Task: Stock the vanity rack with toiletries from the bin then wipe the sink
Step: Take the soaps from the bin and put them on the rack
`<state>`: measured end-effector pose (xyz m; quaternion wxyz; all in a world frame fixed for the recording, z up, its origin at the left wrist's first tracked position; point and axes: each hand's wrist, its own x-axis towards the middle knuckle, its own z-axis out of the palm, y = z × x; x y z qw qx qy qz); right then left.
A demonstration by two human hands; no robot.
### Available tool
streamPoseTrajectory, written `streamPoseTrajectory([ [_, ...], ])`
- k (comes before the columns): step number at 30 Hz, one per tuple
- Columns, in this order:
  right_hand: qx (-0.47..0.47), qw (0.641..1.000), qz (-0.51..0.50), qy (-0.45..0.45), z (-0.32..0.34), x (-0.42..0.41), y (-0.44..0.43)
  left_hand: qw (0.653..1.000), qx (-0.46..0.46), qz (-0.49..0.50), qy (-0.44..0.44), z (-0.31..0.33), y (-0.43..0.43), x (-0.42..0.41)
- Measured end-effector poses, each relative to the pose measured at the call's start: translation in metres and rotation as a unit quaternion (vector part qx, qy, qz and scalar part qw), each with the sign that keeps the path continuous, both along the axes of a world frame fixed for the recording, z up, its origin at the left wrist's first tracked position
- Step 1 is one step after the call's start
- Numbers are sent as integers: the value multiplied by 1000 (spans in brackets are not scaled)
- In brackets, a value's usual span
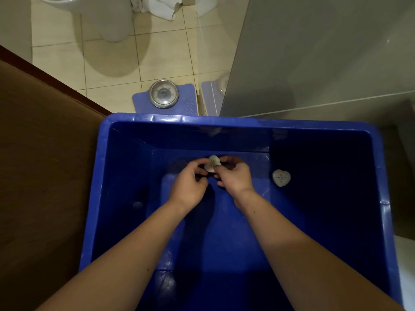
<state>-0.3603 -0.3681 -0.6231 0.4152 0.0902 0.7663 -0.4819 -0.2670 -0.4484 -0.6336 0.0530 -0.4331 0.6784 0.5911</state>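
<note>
Deep inside bin (247,122), your left hand (188,185) and right hand (235,178) pinch one white toiletry (212,166). Well apart rightward: second toiletry (281,178)

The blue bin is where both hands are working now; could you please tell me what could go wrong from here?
1. The heart-shaped toiletry is only pinched between the left hand and right hand, low in the bin; it may slip and drop back.
2. The second heart-shaped toiletry lies apart by the bin's right wall, in shadow, and could be left behind.
3. The bathroom scale sits on the floor just beyond the bin, a possible trip hazard.
</note>
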Motion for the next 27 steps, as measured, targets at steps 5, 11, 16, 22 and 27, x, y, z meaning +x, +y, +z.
streamPoseTrajectory([
  [5,0,1000,8,-11,12,-1,7,997,-68,-39,-14,15,8,1],
  [11,-4,999,5,-39,36,-4,38,990,-107,-93,25,30,26,-6],
  [16,-4,999,-15,-44,49,-17,67,990,-64,-116,47,29,44,-22],
  [22,91,991,-9,98,40,-31,100,994,108,23,25,30,67,-39],
  [27,212,940,158,218,38,-40,113,979,183,95,5,29,76,-41],
])
